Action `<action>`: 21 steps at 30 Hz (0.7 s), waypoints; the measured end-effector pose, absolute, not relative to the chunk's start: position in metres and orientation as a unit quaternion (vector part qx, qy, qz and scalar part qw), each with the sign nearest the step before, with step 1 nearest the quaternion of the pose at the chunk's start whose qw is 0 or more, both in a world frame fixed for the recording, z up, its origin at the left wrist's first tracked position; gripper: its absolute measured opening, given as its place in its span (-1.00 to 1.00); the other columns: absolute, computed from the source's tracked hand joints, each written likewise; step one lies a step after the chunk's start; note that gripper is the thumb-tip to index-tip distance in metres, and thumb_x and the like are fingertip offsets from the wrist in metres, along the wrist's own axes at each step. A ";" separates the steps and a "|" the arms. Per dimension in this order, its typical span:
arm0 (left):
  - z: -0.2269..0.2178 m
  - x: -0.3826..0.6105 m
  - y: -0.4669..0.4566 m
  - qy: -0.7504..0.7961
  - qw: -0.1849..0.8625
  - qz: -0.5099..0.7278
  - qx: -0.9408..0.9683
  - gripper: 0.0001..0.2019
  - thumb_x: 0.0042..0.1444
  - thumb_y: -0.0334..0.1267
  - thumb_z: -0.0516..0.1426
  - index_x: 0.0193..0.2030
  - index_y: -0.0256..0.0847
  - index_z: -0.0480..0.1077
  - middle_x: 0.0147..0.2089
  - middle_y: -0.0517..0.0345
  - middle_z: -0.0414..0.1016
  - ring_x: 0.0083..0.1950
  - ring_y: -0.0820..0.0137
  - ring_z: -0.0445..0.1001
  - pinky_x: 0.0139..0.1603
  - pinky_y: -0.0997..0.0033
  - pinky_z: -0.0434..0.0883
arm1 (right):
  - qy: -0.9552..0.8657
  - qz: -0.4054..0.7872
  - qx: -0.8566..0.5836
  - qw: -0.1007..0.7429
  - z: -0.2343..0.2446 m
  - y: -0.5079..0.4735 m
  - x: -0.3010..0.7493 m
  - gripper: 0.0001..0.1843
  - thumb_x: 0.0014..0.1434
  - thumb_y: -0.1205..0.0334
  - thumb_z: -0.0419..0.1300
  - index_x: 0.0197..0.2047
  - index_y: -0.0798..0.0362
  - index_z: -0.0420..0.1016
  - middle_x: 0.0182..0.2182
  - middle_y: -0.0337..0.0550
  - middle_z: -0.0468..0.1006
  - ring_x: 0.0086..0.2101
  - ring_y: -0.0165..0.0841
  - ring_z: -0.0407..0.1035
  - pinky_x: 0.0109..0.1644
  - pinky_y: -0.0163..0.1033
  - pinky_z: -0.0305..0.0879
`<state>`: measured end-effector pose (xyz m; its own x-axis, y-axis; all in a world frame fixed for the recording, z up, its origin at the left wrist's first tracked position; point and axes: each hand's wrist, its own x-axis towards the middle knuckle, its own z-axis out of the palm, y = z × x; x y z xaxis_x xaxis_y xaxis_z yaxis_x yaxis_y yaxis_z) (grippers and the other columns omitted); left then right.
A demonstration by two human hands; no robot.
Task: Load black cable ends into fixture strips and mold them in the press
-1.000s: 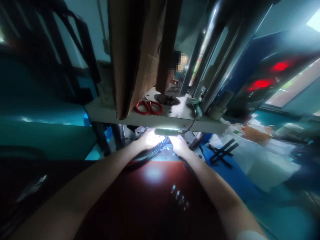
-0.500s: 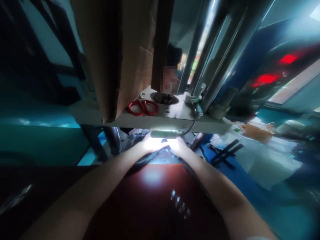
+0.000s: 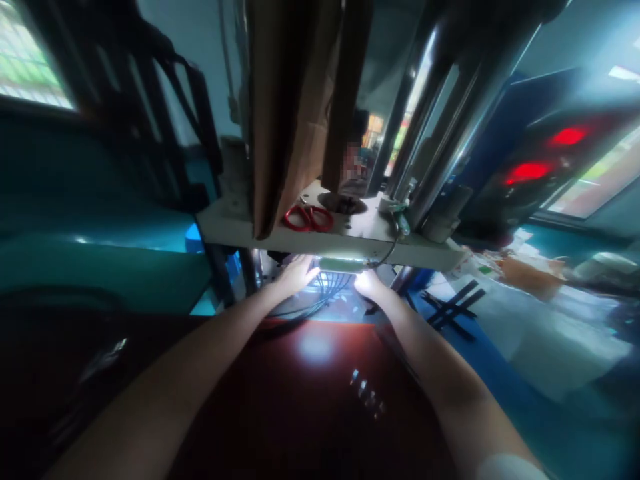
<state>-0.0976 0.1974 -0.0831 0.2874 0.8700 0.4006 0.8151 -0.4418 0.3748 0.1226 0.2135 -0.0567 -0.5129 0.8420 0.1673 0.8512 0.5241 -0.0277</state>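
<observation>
Under the machine's pale plate, my left hand point(image 3: 299, 275) reaches in from the left, its thumb apart from its fingers; the fingertips pass partly out of sight. My right hand point(image 3: 369, 284) is at the right end of the small lamp point(image 3: 343, 265), fingers curled and washed out by glare; what they hold, if anything, I cannot make out. Several thin dark cables point(image 3: 327, 287) fan out between both hands and trail toward the front left. They lie over the brightly lit lower bed point(image 3: 345, 308) of the machine.
Red-handled scissors point(image 3: 309, 218) lie on the pale plate point(image 3: 350, 243), beside a cardboard sheet point(image 3: 305, 133). Metal columns point(image 3: 435, 133) rise at the right. Black strips point(image 3: 455, 308) and white bags point(image 3: 535, 333) lie on a blue surface. A reddish-brown surface point(image 3: 300, 400) is in front.
My hands have moved apart, the left one outward to the left, and the cables between them now show. The whole view has shifted, bringing more of the left side in.
</observation>
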 end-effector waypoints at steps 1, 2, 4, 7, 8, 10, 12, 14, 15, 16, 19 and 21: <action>-0.084 -0.106 0.194 0.533 0.044 0.277 0.798 -0.58 0.19 -0.15 -0.06 0.13 -0.31 0.26 0.12 -0.12 0.35 0.15 0.19 0.32 0.17 0.15 0.26 | -0.874 -0.026 -0.479 0.081 -0.056 0.211 0.119 -0.52 -0.06 0.61 -0.02 -0.08 0.24 0.47 -0.08 0.15 0.51 -0.05 -0.16 0.40 0.01 -0.16 0.31; -0.085 -0.112 0.190 0.537 0.039 0.270 0.798 -0.57 0.19 -0.16 -0.05 0.16 -0.30 0.23 0.17 -0.12 0.31 0.18 0.18 0.29 0.19 0.16 0.24 | -0.879 -0.021 -0.468 0.081 -0.056 0.208 0.115 -0.52 -0.04 0.60 -0.02 -0.05 0.23 0.46 -0.06 0.13 0.51 -0.05 -0.16 0.39 0.02 -0.16 0.31; -0.086 -0.118 0.182 0.528 0.023 0.247 0.812 -0.53 0.19 -0.16 -0.04 0.20 -0.29 0.18 0.25 -0.11 0.22 0.25 0.19 0.21 0.24 0.17 0.18 | -0.896 -0.010 -0.436 0.080 -0.055 0.201 0.105 -0.50 0.01 0.55 0.01 0.04 0.17 0.43 -0.05 0.07 0.51 -0.04 -0.17 0.39 0.05 -0.15 0.29; -0.083 -0.112 0.175 0.485 0.004 0.211 0.849 -0.53 0.20 -0.15 -0.05 0.20 -0.32 0.20 0.26 -0.12 0.21 0.29 0.20 0.15 0.30 0.17 0.09 | -0.919 -0.001 -0.388 0.073 -0.051 0.193 0.094 -0.49 0.10 0.48 -0.02 0.13 0.13 0.36 -0.08 0.01 0.54 -0.04 -0.19 0.39 0.10 -0.13 0.26; -0.082 -0.109 0.175 0.471 0.002 0.204 0.858 -0.55 0.20 -0.15 -0.05 0.18 -0.32 0.22 0.25 -0.12 0.23 0.28 0.20 0.15 0.30 0.16 0.08 | -0.923 -0.004 -0.378 0.069 -0.051 0.192 0.092 -0.50 0.12 0.48 -0.04 0.14 0.14 0.34 -0.09 0.01 0.55 -0.04 -0.19 0.39 0.11 -0.12 0.25; -0.079 -0.103 0.176 0.452 -0.003 0.195 0.870 -0.57 0.21 -0.17 -0.05 0.15 -0.32 0.26 0.22 -0.12 0.26 0.27 0.20 0.17 0.30 0.15 0.08 | -0.927 -0.021 -0.371 0.058 -0.050 0.193 0.089 -0.51 0.16 0.47 -0.07 0.14 0.15 0.33 -0.11 0.01 0.55 -0.05 -0.21 0.40 0.13 -0.10 0.23; -0.078 -0.101 0.179 0.439 -0.012 0.185 0.879 -0.58 0.21 -0.19 -0.05 0.15 -0.34 0.27 0.21 -0.15 0.27 0.26 0.19 0.19 0.29 0.15 0.09 | -0.927 -0.042 -0.369 0.053 -0.051 0.195 0.088 -0.54 0.19 0.46 -0.09 0.13 0.18 0.33 -0.10 0.04 0.54 -0.04 -0.21 0.39 0.15 -0.10 0.22; -0.078 -0.102 0.183 0.427 -0.020 0.181 0.886 -0.57 0.21 -0.18 -0.04 0.16 -0.37 0.26 0.20 -0.18 0.27 0.25 0.18 0.19 0.28 0.15 0.09 | -0.926 -0.057 -0.369 0.053 -0.054 0.197 0.087 -0.57 0.22 0.45 -0.11 0.10 0.20 0.36 -0.07 0.06 0.53 -0.02 -0.22 0.37 0.17 -0.08 0.19; -0.078 -0.102 0.184 0.425 -0.020 0.182 0.887 -0.56 0.20 -0.18 -0.03 0.16 -0.38 0.26 0.20 -0.19 0.28 0.25 0.17 0.20 0.28 0.15 0.10 | -0.925 -0.060 -0.371 0.054 -0.055 0.199 0.087 -0.58 0.23 0.44 -0.13 0.08 0.20 0.37 -0.07 0.06 0.52 -0.01 -0.22 0.36 0.18 -0.07 0.17; -0.078 -0.102 0.186 0.425 -0.017 0.185 0.886 -0.55 0.20 -0.17 -0.03 0.16 -0.37 0.25 0.20 -0.19 0.28 0.25 0.17 0.20 0.27 0.15 0.10 | -0.925 -0.062 -0.372 0.054 -0.056 0.200 0.087 -0.59 0.24 0.44 -0.13 0.07 0.20 0.39 -0.07 0.06 0.52 0.00 -0.22 0.35 0.19 -0.06 0.16; -0.080 -0.100 0.189 0.437 -0.001 0.197 0.878 -0.56 0.21 -0.18 -0.06 0.18 -0.35 0.24 0.21 -0.14 0.28 0.24 0.20 0.21 0.26 0.19 0.13 | -0.922 -0.060 -0.378 0.050 -0.059 0.204 0.085 -0.60 0.26 0.42 -0.14 0.03 0.21 0.42 -0.08 0.06 0.52 0.00 -0.22 0.35 0.21 -0.04 0.13; -0.081 -0.096 0.191 0.451 0.006 0.206 0.869 -0.55 0.22 -0.17 -0.07 0.18 -0.34 0.24 0.20 -0.12 0.29 0.23 0.22 0.23 0.24 0.22 0.15 | -0.921 -0.055 -0.383 0.045 -0.060 0.205 0.084 -0.61 0.26 0.42 -0.13 0.01 0.20 0.43 -0.08 0.05 0.52 0.00 -0.22 0.35 0.22 -0.05 0.12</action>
<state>-0.0964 0.1913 -0.0811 0.5088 0.7853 0.3527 0.7805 -0.5937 0.1959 0.0840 0.2049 -0.0600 -0.7026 0.7006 0.1244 0.7104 0.7005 0.0676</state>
